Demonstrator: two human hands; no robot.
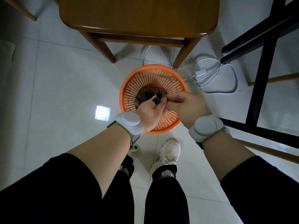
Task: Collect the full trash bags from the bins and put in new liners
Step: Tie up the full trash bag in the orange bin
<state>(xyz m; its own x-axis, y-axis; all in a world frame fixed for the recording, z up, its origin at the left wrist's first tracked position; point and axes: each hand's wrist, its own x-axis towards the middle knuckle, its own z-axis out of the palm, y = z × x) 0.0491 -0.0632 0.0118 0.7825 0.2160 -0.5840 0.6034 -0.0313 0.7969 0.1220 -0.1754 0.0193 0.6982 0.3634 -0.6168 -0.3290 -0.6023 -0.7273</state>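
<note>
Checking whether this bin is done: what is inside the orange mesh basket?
Inside the round orange plastic mesh basket sits a dark brown plastic trash bag. The left hand and right hand pinch its gathered top. Its contents are hidden.

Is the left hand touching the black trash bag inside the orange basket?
Touching. The head view shows the left hand pinching the gathered top of the black trash bag.

hands (166, 105) pinching black bag (157, 100) — orange bin (139, 81)
</note>
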